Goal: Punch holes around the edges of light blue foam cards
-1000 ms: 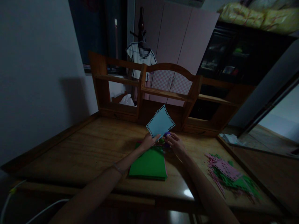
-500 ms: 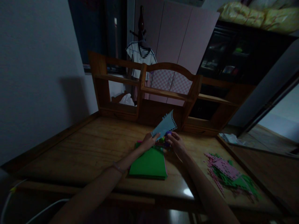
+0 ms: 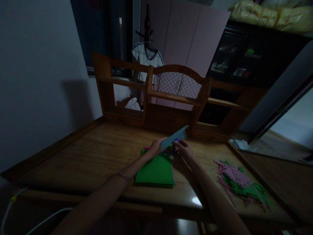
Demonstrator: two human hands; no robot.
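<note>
While the left hand [image 3: 154, 148] pinched a pale blue sheet [image 3: 174, 137] by its near corner, fingers clamped on it, the sheet lay nearly flat above the green paper stack [image 3: 155, 171] on the wooden worktop [image 3: 97, 156]. Just beside it, the right hand [image 3: 184, 149] curled over a small purple object [image 3: 175, 142], grip unclear. Punched pink and green scraps [image 3: 241, 184] lay well apart.

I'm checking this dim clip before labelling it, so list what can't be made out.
Head view, the only one:
- Small purple object at the right hand: fingers and darkness hide its shape.
- Pale blue paper sheet in the left hand: seen nearly edge-on, face hidden.
- Pink and green paper scraps: too dim to count.
</note>
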